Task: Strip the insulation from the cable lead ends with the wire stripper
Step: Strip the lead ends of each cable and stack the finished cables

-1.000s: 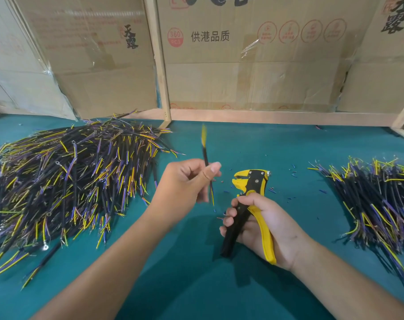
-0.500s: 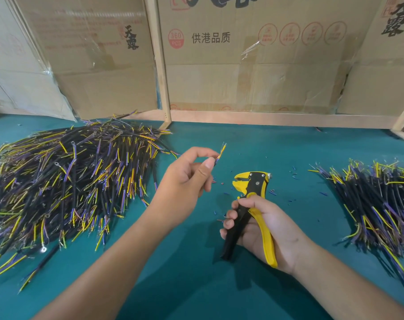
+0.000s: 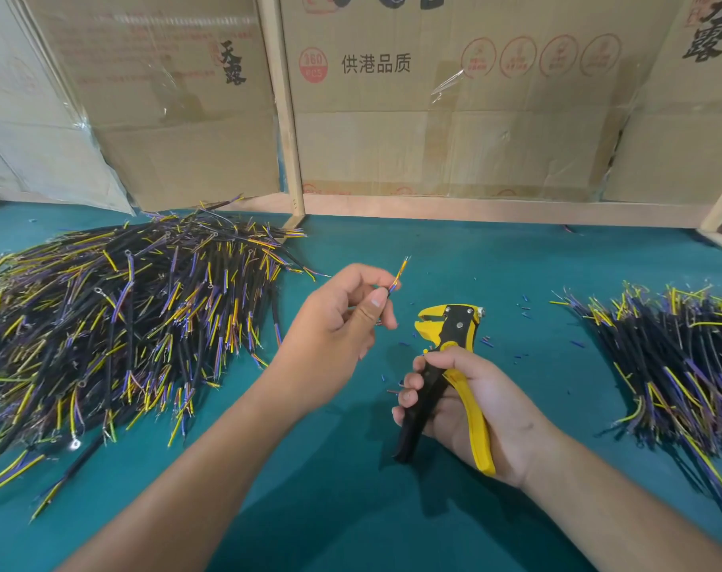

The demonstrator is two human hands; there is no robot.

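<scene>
The left hand (image 3: 336, 328) pinches a short cable (image 3: 397, 279) between thumb and fingers, its yellow and purple lead ends poking up past the fingertips. Just to its right and slightly nearer, the right hand (image 3: 470, 406) grips the handles of a yellow-and-black wire stripper (image 3: 448, 357), head pointing away, apart from the cable. Cable piles (image 3: 115, 324) lie outside both hands on the green table (image 3: 351, 509).

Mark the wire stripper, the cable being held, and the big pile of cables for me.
wire stripper (image 3: 450, 330): head view, on its yellow-and-black head.
held cable (image 3: 401, 273): head view, on the lead ends above the fingers.
big cable pile (image 3: 115, 324): head view, mid-pile.
</scene>
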